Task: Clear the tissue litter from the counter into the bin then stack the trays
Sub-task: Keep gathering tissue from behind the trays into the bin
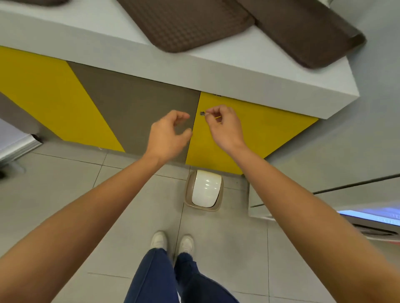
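Note:
Both my hands hang in front of the cabinet below the counter (249, 73). My left hand (167, 136) has loosely curled fingers and holds nothing. My right hand (223, 125) has its fingers curled, thumb and forefinger tips together beside a small metal lock (202, 113) on the yellow door; nothing shows between them. On the floor below stands the bin (205, 190), beige with a white swing lid, shut. Two brown trays lie on the counter, one (184, 23) in the middle and another (307, 32) overlapping it at the right. No tissue is in sight.
The edge of a third dark tray (39, 1) shows at the top left. Yellow and grey cabinet doors (134, 108) front the counter. My feet (172, 242) stand on grey tiles just before the bin. A low white unit (324, 194) sits at the right.

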{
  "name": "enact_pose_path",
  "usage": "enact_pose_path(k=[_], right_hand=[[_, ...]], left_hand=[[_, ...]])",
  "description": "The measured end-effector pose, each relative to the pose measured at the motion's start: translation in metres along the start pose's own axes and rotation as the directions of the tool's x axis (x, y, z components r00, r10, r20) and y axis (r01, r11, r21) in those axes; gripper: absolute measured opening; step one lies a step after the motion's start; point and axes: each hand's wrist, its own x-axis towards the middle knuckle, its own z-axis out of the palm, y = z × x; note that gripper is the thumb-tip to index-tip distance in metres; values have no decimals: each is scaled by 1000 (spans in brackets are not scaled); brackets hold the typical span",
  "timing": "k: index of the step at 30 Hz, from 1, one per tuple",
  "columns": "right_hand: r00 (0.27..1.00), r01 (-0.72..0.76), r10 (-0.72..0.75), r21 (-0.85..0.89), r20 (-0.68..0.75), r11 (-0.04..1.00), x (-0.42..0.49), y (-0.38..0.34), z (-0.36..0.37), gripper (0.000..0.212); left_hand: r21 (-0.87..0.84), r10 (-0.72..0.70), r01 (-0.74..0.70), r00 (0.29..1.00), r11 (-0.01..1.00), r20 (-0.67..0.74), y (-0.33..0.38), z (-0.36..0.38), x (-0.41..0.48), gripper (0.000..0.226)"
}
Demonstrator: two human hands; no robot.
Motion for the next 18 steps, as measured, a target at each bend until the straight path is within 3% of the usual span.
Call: enact_pose_path(k=[7,18], right_hand=[[991,126,-124,17,-55,992,30,-76,-4,14],[970,220,-217,11,-109,975,107,-190,46,10]], left_hand=[[-24,84,-88,989,996,-121,26,-74,33,28],[48,214,-209,963,977,-161,20,-198,137,31]])
